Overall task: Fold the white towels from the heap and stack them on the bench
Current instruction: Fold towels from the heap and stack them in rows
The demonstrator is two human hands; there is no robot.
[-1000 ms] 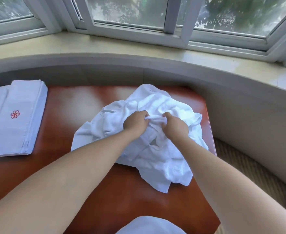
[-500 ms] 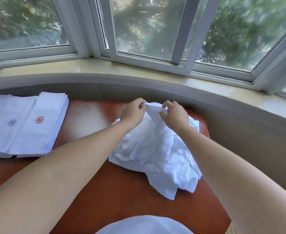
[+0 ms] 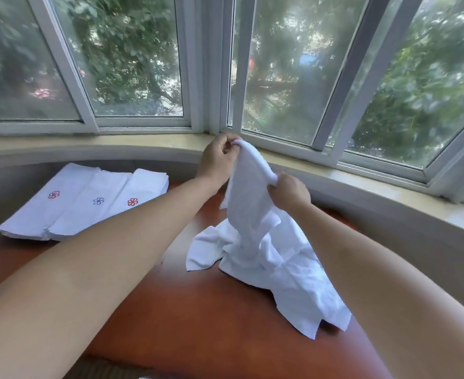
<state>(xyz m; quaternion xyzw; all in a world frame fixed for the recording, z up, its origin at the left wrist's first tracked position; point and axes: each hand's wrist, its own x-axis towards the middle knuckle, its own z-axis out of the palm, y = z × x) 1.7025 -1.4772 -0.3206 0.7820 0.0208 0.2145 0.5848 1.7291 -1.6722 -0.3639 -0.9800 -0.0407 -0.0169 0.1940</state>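
count: three folded towels (image 3: 88, 199) lie side by side, overlapping, at the far left of the bench (image 3: 198, 318), each showing one small flower mark, red, blue, red from left to right. whether more lie beneath them cannot be told. one crumpled heap (image 3: 285, 272) of white towels sits right of centre on the bench; the number of pieces in it cannot be told.

one white towel (image 3: 248, 192) is raised above the heap, and its lower end hangs down into the heap. your left hand (image 3: 217, 158) pinches the top edge of this towel at its highest point, fingers curled over the hem. your right hand (image 3: 289, 191) grips the same edge lower down and to the right, fingers closed round the cloth. the two hands are near each other, with a short run of hem between them.

surface: the bench top is a glossy reddish-brown. behind it runs a curved pale window sill (image 3: 116, 144), and above that a bay window (image 3: 137, 64) with white frames, green trees beyond the glass.
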